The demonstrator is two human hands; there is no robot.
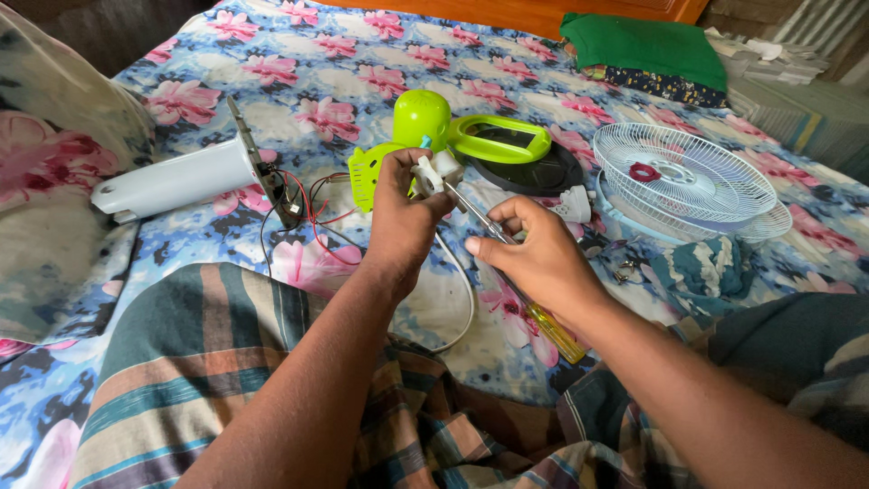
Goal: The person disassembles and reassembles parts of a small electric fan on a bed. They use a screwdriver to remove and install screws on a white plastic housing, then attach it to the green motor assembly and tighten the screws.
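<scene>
Home bedroom. Bed (299, 81) covered with a blue sheet printed with pink flowers, floral pillow (54, 181) at left, wooden bed frame (507, 11) along the far edge, folded green cloth (647, 45) on the far corner. Dismantled fan parts lie on the sheet: white fan grille (688, 177), lime-green housing (425, 122).

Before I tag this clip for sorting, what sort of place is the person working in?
Most likely a bedroom at home: the work is spread over a floral bedsheet, with a pillow at one side and folded green cloth near a wooden bed edge. Fan parts lie about, like the white fan grille.
</scene>
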